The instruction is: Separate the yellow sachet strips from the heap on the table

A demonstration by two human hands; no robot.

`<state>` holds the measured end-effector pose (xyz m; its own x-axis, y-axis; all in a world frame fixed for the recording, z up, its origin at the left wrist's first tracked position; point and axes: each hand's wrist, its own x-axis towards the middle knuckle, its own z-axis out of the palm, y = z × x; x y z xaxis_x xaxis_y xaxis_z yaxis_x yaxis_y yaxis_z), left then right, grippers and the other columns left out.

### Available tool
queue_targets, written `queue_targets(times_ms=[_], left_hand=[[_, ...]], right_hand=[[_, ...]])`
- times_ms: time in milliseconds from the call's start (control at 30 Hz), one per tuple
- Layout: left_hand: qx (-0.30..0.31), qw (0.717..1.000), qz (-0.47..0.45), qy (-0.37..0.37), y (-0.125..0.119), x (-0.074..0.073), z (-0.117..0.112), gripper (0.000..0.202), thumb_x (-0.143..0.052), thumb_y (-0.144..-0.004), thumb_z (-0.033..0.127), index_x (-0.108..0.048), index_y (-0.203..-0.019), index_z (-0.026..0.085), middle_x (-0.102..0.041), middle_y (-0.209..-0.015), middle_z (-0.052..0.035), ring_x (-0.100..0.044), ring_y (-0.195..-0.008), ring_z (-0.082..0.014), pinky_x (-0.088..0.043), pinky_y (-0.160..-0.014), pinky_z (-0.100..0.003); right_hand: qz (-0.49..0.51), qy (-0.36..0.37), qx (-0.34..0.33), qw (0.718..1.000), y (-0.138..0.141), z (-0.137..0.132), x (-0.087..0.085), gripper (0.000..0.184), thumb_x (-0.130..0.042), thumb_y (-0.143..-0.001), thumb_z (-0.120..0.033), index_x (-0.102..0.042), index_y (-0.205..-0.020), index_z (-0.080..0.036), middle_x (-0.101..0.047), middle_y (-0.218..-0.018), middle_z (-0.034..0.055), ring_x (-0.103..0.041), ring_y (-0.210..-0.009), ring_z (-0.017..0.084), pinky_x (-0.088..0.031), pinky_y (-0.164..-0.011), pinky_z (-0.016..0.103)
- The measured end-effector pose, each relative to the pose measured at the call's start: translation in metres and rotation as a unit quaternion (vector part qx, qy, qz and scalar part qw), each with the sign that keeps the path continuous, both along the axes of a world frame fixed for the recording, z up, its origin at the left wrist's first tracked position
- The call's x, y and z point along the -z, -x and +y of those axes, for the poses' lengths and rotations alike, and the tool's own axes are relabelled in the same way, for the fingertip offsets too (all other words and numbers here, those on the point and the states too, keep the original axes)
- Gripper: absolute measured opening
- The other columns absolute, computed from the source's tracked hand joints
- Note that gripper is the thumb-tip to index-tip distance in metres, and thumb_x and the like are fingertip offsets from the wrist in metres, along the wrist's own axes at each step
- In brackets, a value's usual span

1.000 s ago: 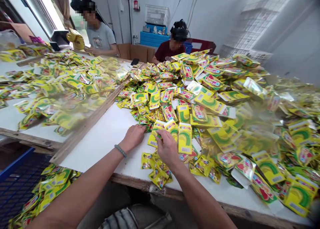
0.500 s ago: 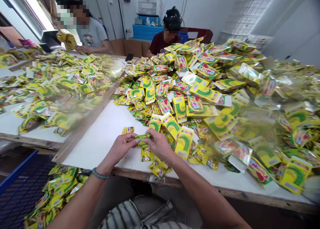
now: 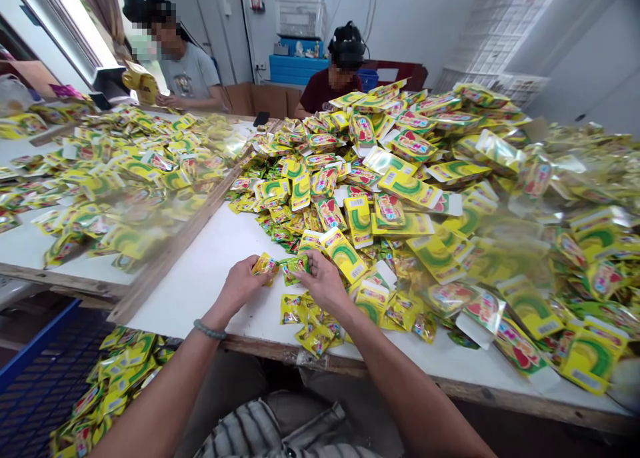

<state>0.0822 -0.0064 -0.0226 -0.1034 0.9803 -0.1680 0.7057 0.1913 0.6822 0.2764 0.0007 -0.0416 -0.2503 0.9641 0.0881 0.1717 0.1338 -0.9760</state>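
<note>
My left hand (image 3: 241,286) pinches a small yellow sachet (image 3: 265,265) just above the white table (image 3: 210,271). My right hand (image 3: 324,281) pinches a small green and yellow sachet (image 3: 295,265) right beside it. Both hands sit at the near edge of a big heap of yellow and green packets (image 3: 420,178). A little cluster of small sachets (image 3: 310,321) lies on the table under my right wrist. A bead bracelet (image 3: 210,330) circles my left wrist.
A second table (image 3: 30,245) at left is covered with the same packets. A blue crate (image 3: 45,385) with packets stands on the floor at lower left. Two people (image 3: 185,65) (image 3: 335,78) sit at the far side.
My hands left the heap's edge, pulled back toward me with small sachets pinched between them, and now hold one sachet each, slightly apart. The camera tilted a little.
</note>
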Motion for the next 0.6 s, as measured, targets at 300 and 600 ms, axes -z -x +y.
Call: queue_targets(times_ms=[300, 600], left_hand=[[0.149, 0.933, -0.322, 0.068, -0.018, -0.027, -0.018, 0.027, -0.072, -0.071, 0.039, -0.067, -0.084, 0.015, -0.064, -0.076, -0.0015, -0.056, -0.072, -0.0172, -0.044, -0.065, -0.026], [0.076, 0.92, -0.379, 0.06, -0.036, -0.025, -0.006, 0.037, -0.083, -0.063, 0.048, -0.064, -0.069, 0.016, -0.057, -0.058, 0.0039, -0.048, -0.054, -0.0095, -0.038, -0.052, -0.021]], right_hand=[[-0.054, -0.052, -0.064, 0.995, -0.008, 0.001, -0.011, 0.027, -0.062, -0.078, -0.022, -0.061, -0.105, -0.022, -0.058, -0.078, -0.0015, -0.055, -0.073, 0.016, -0.046, -0.069, 0.027], [-0.067, -0.036, -0.064, 0.995, -0.033, -0.001, -0.044, 0.017, -0.059, -0.081, -0.033, -0.057, -0.073, -0.019, -0.05, -0.064, -0.0035, -0.043, -0.061, 0.012, -0.036, -0.056, 0.023]])
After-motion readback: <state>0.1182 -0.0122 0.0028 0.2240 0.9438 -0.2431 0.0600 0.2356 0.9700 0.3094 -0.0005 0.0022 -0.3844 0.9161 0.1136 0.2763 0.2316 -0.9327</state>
